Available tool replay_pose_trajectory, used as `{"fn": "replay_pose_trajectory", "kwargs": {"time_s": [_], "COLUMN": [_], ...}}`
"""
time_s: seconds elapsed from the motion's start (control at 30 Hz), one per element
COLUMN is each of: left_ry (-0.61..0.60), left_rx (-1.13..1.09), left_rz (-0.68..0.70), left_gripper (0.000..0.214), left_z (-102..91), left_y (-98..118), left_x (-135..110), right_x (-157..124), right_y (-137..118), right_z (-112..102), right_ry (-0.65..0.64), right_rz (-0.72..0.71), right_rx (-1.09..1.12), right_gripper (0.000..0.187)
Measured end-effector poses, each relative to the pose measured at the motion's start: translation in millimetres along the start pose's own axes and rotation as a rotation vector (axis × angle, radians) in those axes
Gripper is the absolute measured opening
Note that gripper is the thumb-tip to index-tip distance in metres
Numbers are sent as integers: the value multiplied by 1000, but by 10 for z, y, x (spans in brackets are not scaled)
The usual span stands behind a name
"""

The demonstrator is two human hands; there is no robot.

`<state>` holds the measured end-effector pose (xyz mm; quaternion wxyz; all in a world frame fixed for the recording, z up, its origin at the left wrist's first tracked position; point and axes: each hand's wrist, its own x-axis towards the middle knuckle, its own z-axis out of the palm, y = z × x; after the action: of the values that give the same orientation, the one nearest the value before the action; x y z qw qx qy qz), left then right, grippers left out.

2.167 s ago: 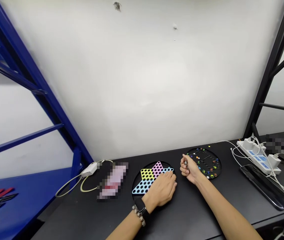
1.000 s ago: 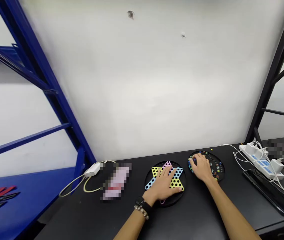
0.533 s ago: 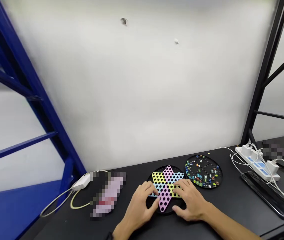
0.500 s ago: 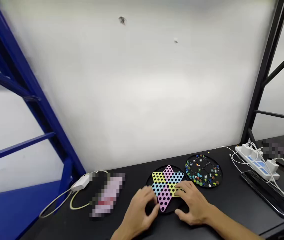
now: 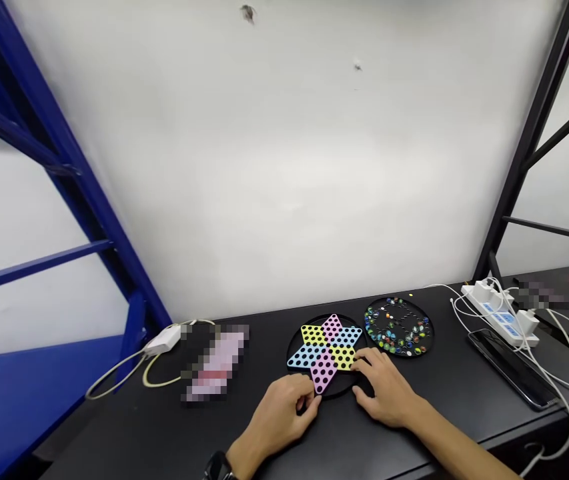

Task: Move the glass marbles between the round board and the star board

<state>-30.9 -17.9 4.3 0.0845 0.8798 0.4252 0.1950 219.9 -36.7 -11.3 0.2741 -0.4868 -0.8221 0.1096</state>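
Observation:
A star-shaped Chinese checkers board [image 5: 331, 352] in pink, yellow and blue, full of dark holes, lies over a round black tray [image 5: 346, 387]. At its front pink point is my left hand [image 5: 284, 410], fingers curled in and thumb brought close to them. What these fingers hold, if anything, is hidden. My right hand [image 5: 387, 390] rests fingertips on the yellow point at the board's right, its thumb spread away. Behind that hand, a second round black tray [image 5: 431, 341] holds many glass marbles [image 5: 398, 345] of mixed colours.
A white power strip [image 5: 501, 317] with plugs and cables stands at the right, beside a black phone-like slab [image 5: 511, 368]. To the left lie a blurred pinkish package [image 5: 219, 360] and a white adapter [image 5: 164, 340] with its cord. Blue and black frames flank the wall.
My left hand has moved from the board's left blue point to its front pink point, uncovering the left side. My right hand stays by the right yellow point. The camera view has shifted.

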Motion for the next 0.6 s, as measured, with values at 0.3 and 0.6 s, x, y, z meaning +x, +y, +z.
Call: {"fn": "replay_pose_trajectory", "kwargs": {"time_s": [0.3, 0.6], "left_ry": [27, 31], "left_rx": [57, 57], "left_rz": [34, 12], "left_gripper": [29, 29], "left_z": [95, 66], "left_y": [-89, -50], "left_x": [-24, -18], "right_x": [70, 183], "right_y": [339, 1059], "right_z": [-185, -377], "right_ry": [231, -62], "right_rz": [146, 246], "right_rx": [-58, -68], "right_gripper": [25, 37]}}
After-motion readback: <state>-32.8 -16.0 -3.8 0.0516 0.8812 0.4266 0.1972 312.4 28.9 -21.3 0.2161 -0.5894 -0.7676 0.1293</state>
